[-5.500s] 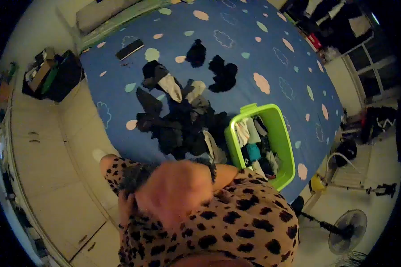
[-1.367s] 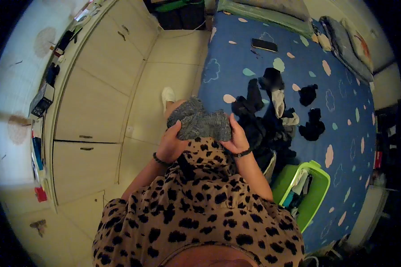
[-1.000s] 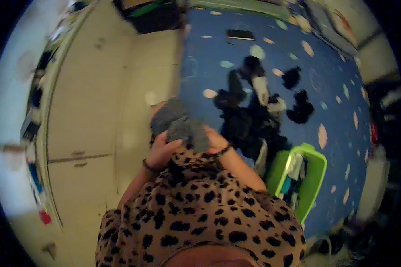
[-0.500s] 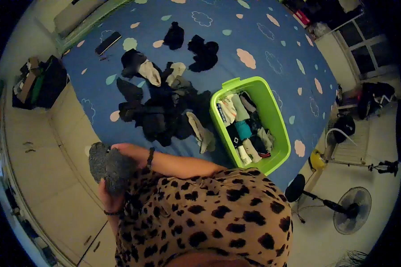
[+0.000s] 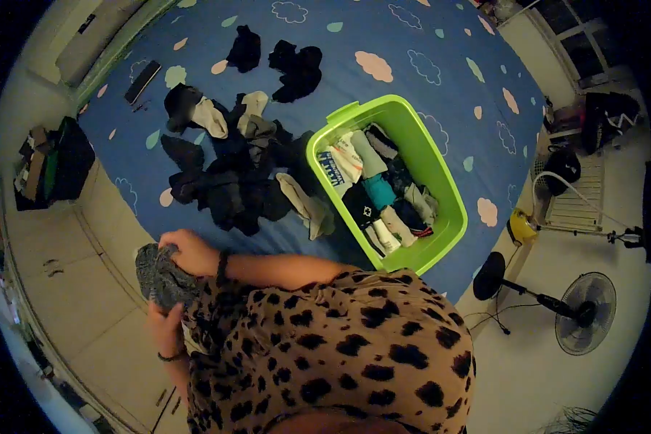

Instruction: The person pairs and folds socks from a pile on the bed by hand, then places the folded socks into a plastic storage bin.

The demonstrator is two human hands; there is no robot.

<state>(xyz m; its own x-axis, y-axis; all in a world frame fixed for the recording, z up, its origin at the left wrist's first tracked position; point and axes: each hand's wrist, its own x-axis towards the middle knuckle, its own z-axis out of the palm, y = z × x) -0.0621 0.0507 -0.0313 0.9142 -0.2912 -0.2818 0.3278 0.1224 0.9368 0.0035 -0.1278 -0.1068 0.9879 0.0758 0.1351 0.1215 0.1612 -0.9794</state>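
Observation:
A dark grey knitted sock hangs at the left edge of the bed, in front of my body. My right hand crosses over from the right, its fingers closed on the sock's upper part. My left hand pinches the lower end from below. Whether this is one sock or a pair is hard to tell. On the bed lies a loose heap of dark socks, with a beige-grey sock at its right side. A light green plastic bin holds several folded socks and small garments.
Two dark bundles lie further back on the blue bedsheet. A black brush-like object is at the far left. A fan stands at right; a dark box sits on the left cabinet.
The grey sock was two rounded lumps between my hands; now it is longer and flatter. My left hand is slightly lower and further left. The whole view has shifted a little.

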